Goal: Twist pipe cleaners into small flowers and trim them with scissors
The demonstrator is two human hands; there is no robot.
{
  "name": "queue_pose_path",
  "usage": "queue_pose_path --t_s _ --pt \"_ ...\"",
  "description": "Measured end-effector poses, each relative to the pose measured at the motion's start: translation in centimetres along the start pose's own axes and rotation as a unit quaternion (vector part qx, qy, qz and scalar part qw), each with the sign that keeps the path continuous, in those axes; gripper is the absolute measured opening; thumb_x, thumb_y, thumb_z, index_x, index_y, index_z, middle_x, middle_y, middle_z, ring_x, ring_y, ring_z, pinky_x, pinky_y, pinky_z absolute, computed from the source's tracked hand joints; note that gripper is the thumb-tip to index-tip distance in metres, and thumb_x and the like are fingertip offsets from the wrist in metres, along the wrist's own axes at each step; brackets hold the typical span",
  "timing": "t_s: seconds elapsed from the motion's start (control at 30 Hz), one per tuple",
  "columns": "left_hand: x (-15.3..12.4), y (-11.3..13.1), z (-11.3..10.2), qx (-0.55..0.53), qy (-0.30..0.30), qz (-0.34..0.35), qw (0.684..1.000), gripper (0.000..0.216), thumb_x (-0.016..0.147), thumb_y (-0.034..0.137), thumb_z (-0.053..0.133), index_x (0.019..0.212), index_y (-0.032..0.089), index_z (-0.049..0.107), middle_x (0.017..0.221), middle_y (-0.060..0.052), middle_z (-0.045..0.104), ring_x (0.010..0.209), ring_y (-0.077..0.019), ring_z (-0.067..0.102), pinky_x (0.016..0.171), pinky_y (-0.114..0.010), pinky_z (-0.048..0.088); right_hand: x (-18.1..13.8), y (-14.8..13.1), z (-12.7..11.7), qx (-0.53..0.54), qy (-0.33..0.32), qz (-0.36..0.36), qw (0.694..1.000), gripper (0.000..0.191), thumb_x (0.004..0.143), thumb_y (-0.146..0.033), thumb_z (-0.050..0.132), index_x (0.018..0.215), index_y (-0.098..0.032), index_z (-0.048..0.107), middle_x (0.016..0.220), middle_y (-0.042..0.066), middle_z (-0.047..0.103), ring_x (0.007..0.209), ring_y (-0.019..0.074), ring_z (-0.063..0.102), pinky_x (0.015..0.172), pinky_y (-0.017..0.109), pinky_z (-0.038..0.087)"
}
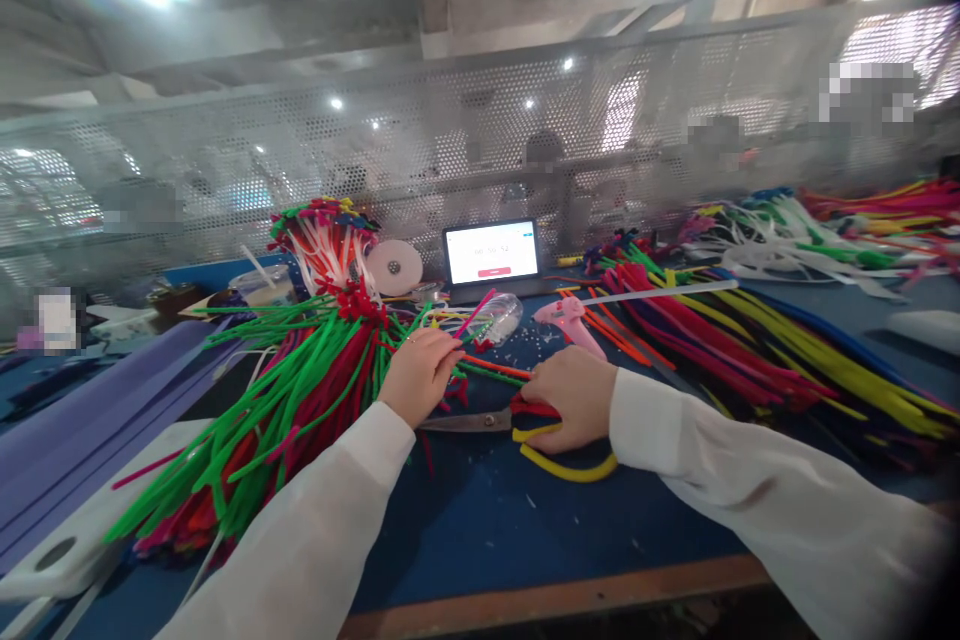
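Observation:
My left hand (420, 375) is closed, its fingertips pinching thin fuzzy pipe cleaners. A pink pipe cleaner (475, 316) sticks up from these fingers. Between the two hands runs an orange pipe cleaner (499, 366) with a green one beside it, their right ends at my right fingertips. My right hand (574, 398) is wrapped around the handles of a pair of scissors (469, 422), whose blades point left below my left hand. Under the right hand curves a thick yellow loop (574, 471); whether it belongs to the scissors I cannot tell.
A large heap of green and red pipe cleaners (300, 410) lies left. A pink glue gun (571, 318) stands behind my right hand. Bundles of coloured pipe cleaners (750, 350) spread right. A lit tablet (492, 253) and a white spool (394, 268) are at the back, before a perforated screen (420, 150).

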State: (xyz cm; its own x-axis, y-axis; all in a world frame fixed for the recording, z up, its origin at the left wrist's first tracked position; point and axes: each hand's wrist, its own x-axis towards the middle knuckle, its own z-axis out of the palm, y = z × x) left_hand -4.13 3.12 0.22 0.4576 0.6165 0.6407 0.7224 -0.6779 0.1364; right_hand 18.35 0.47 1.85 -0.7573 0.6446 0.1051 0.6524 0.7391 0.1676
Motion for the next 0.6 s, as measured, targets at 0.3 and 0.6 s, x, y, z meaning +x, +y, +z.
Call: queue_pose_path --t_s 0.3,0.6 --pt "-0.4 2.3 -1.2 -0.183 -0.094 -0.037 0.978 0.024 0.081 0.024 0.040 0.077 0.016 0.062 0.075 -0.004 0.062 0.069 -0.0124 0.057 0.065 -0.022 0.043 0.9 1.1 0.9 0.027 0.221 -0.028 0.975 0.030 0.080 -0.037 0.043 0.099 -0.018 0.054 0.079 0.007 0.062 0.073 0.0170 0.054 0.061 0.026 0.032" --pt "-0.9 3.6 -1.0 -0.099 -0.041 0.023 0.994 0.017 0.080 0.023 0.043 0.080 0.016 0.058 0.081 -0.005 0.060 0.077 -0.0134 0.055 0.071 -0.024 0.042 2.0 -0.2 1.8 0.630 0.134 0.048 0.764 0.020 0.077 -0.037 0.046 0.072 -0.017 0.043 0.051 -0.003 0.054 0.042 0.0072 0.047 0.043 0.019 0.036"
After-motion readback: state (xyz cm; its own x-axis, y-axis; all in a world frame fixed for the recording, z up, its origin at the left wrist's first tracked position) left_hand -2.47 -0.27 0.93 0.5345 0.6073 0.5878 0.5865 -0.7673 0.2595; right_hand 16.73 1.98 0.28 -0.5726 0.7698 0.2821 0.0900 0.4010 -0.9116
